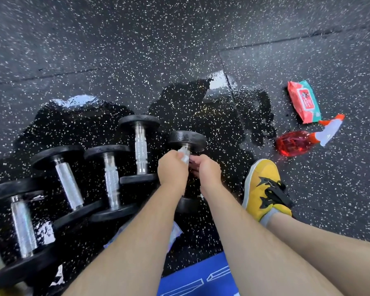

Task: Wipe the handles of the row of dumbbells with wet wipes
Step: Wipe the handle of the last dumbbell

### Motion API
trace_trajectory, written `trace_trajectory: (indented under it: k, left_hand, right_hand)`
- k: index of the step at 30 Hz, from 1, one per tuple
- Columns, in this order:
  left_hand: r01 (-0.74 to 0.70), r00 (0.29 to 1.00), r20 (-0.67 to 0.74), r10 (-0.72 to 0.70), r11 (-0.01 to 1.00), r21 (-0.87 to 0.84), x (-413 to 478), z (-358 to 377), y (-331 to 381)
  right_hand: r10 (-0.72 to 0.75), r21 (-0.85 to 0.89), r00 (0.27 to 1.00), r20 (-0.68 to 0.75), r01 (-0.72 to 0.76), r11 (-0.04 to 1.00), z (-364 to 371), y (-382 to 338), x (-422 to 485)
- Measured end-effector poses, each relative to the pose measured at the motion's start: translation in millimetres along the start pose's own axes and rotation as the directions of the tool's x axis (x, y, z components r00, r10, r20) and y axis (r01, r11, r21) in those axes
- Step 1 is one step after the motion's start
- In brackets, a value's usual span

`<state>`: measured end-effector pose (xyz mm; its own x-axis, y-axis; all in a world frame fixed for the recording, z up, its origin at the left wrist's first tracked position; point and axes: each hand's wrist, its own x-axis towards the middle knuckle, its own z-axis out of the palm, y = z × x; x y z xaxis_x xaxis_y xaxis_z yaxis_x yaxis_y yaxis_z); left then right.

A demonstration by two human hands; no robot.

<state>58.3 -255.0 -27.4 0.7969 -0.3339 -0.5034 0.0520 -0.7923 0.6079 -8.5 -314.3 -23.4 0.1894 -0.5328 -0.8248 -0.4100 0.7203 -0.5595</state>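
Several black dumbbells with silver handles lie in a row on the wet speckled floor. The rightmost dumbbell (187,140) is under both my hands. My left hand (171,169) grips a white wet wipe (184,155) wrapped round the top of its handle. My right hand (205,170) is curled round the handle just beside it, hiding most of the bar. To the left lie a dumbbell (140,148) with a knurled handle, then another dumbbell (111,180), a tilted dumbbell (68,184) and a big dumbbell (23,225) at the far left.
A red and green wet wipe pack (304,101) and a red spray bottle (301,140) lie on the floor at the right. My yellow shoe (263,189) stands beside the rightmost dumbbell. Puddles (201,99) shine behind the row. A blue mat (201,274) lies near me.
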Motion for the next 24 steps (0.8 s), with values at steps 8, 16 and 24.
trace_trajectory:
  k: [8,16,24]
  left_hand:
    - [0.144,0.965,0.193,-0.176,0.975,0.172,7,5,-1]
    - [0.045,0.969,0.23,-0.092,0.978,0.202,-21,11,-14]
    - [-0.126,0.989,-0.081,0.121,0.991,-0.053,-3,6,9]
  right_hand:
    - [-0.002,-0.009,1.0,0.006,0.002,1.0,0,-3,-1]
    - [0.051,0.0,0.998,-0.027,-0.051,0.999,-11,1,4]
    - [0.018,0.003,1.0,0.02,-0.018,1.0,-6,-3,-4]
